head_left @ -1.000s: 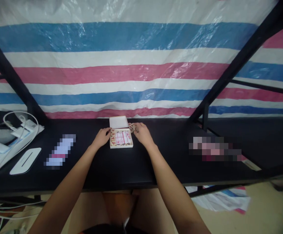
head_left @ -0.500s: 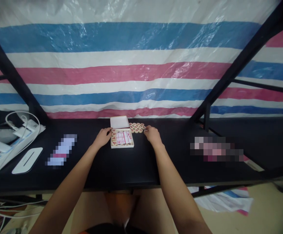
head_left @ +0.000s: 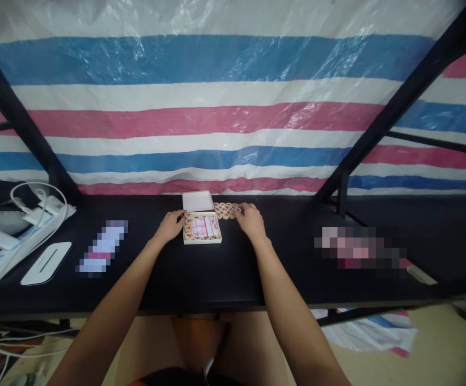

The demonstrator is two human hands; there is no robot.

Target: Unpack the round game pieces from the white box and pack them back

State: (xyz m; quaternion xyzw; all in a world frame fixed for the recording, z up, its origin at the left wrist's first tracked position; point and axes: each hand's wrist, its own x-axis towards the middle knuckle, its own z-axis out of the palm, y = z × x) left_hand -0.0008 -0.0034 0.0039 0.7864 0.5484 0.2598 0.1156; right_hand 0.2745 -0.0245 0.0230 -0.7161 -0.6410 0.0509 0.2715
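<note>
A small white box (head_left: 202, 241) lies on the black tabletop with its lid (head_left: 198, 201) open behind it. Inside are several round Chinese chess pieces (head_left: 188, 225) with red and dark characters, around a folded sheet printed with pink lines (head_left: 204, 227). My left hand (head_left: 170, 225) is at the box's left rear corner, its bent fingers closed on the edge. To the right of the box, round pieces with red characters (head_left: 225, 210) sit packed in rows. My right hand (head_left: 251, 219) is at their right end, fingertips closed on a piece there, mostly hidden by the fingers.
On the left of the black table (head_left: 201, 279) lie a blurred-out phone-like object (head_left: 103, 246), a white flat device (head_left: 46, 263) and a power strip (head_left: 20, 244) with white cables. A blurred-out pinkish item (head_left: 355, 247) lies right. Dark metal posts (head_left: 28, 118) and a striped sheet (head_left: 217, 120) stand behind.
My right hand has shifted slightly left relative to the rows, bringing its fingertips against their right end. My left hand stays at the box. The view has moved very slightly.
</note>
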